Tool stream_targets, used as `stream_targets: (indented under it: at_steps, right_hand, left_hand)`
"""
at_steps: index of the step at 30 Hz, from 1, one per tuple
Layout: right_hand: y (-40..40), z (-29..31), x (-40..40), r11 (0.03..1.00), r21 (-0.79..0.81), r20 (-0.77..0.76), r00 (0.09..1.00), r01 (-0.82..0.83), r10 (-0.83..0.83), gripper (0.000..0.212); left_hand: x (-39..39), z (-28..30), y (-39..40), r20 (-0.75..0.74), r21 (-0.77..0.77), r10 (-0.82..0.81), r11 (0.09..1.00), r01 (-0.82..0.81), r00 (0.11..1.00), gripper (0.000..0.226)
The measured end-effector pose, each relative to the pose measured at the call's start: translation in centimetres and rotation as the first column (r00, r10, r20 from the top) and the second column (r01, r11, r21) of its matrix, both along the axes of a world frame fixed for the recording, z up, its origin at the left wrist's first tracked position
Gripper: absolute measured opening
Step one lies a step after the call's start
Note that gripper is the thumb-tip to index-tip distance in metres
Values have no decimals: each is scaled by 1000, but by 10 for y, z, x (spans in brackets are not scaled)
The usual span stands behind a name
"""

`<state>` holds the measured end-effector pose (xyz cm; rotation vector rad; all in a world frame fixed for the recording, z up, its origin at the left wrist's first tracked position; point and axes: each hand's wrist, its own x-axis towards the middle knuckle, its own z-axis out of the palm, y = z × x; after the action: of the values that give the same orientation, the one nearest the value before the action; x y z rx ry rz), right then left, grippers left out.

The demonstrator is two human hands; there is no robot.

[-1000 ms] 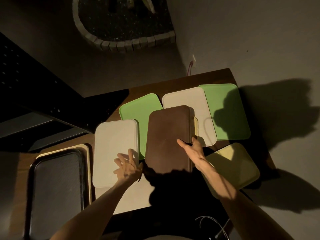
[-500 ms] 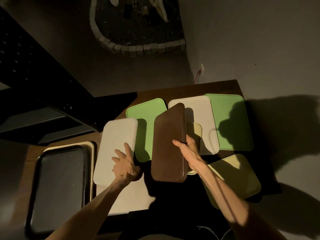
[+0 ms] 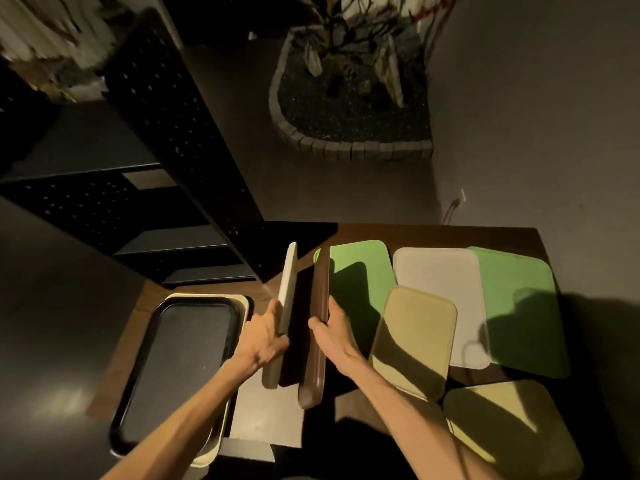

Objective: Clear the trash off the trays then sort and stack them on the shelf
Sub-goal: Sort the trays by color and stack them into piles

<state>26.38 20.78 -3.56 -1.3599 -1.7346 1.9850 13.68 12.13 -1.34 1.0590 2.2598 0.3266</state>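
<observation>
My left hand (image 3: 265, 336) grips a white tray (image 3: 285, 306) standing on its edge. My right hand (image 3: 330, 329) grips a brown tray (image 3: 318, 327) the same way, above the table's (image 3: 502, 237) left side.

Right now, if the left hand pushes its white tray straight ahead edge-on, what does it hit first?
Probably the black shelf unit. The left hand holds the white tray on edge, its far end aimed near the shelf's corner. Depth is unclear; it might pass just beside it.

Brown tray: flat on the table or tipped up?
Tipped up on edge: the brown tray shows only its thin side, gripped by the right hand.
</observation>
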Motion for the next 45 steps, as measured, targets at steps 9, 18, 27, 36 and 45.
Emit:
stream_targets:
  at_steps: [9, 18, 27, 36, 45]
  right_hand:
    - [-43, -14, -38, 998, -47, -84, 995, -47, 43, 55]
    - [-51, -32, -52, 974, -219, -173, 985, -62, 23, 43]
    - [-32, -55, -27, 967, -233, -10, 995, -103, 103, 27]
    - [35, -91, 67, 954, 294, 535, 819, 53, -210, 30]
    - [65, -85, 92, 959, 270, 499, 838, 92, -220, 30]
  left_hand:
    - [-13, 0, -26, 438, 90, 187, 964, -250, 879, 39]
    - [-33, -19, -39, 451, 112, 223, 946, -303, 864, 38]
    - [-38, -45, -46, 65, -35, 327, 945, -325, 943, 32]
    - [-32, -41, -34, -81, 47, 347, 938, -345, 934, 28]
    - [-38, -27, -19, -12, 300, 410, 871, -388, 912, 12]
